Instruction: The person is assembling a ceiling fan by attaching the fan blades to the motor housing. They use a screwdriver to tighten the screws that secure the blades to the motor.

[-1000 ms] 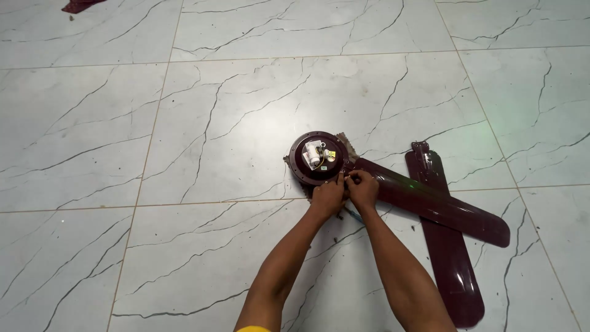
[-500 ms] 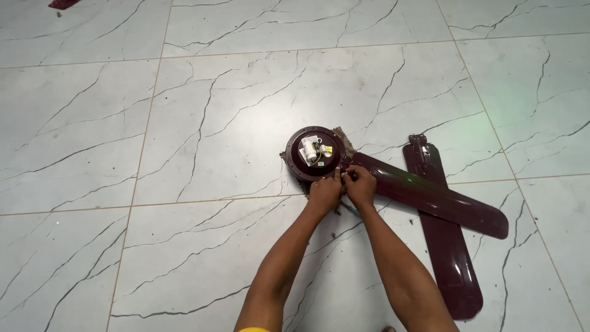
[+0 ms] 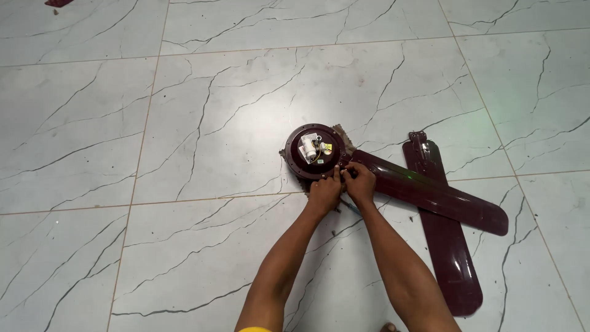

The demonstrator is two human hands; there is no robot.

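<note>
head view: nearest the camera, two bare forearms run up from the bottom edge and meet at the middle of the frame. the left hand (image 3: 324,192) and the right hand (image 3: 360,184) sit side by side, touching, knuckles up, with fingers curled in and fingertips bunched at the near right rim of the fan motor (image 3: 313,152), where the blade root joins it. they seem to pinch something small there, but what it is cannot be told; the fingers hide it. a short bluish thing (image 3: 350,205), a wire or tool, pokes out below the right hand. the motor is a round maroon housing lying flat on the white marble-veined tile floor (image 3: 184,123), with white and yellow parts showing in its open centre, and a scrap of brown cloth (image 3: 342,136) under its far right edge. the attached blade (image 3: 430,193), maroon and glossy, runs from the motor away to the right. a second blade (image 3: 442,233) lies loose across it, passing underneath, its bracket end pointing away from the camera. far off at the top left edge lies a small dark red object (image 3: 58,2).
</note>
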